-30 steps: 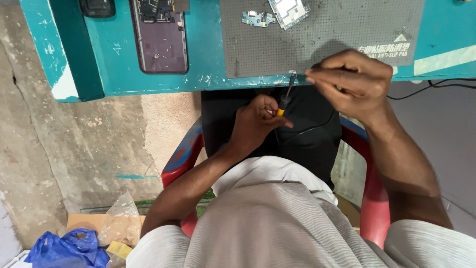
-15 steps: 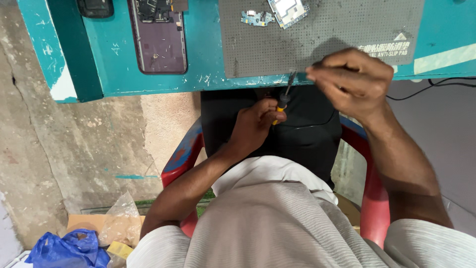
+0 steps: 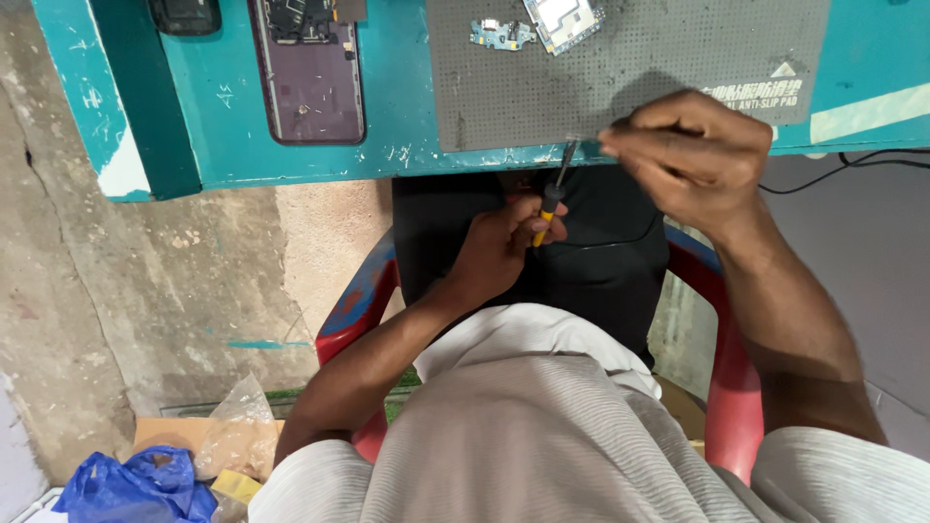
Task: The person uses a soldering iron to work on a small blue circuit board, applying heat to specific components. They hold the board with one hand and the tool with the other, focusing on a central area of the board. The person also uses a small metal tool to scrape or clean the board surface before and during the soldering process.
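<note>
Left hand (image 3: 499,247) clasped small screwdriver (image 3: 550,199), yellow-black handle, below teal surface (image 3: 397,107) edge. Right hand (image 3: 693,155) pinched fingertips at tool tip, likely seating bit or tiny screw; contents not visible. Opened phone (image 3: 310,73) lay well apart. Next move likely called for steady alignment, light touch.

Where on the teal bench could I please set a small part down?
The grey mat is bare between the circuit boards and the right hand. Teal strip between opened phone and mat is free. The mat's top edge is crowded.
</note>
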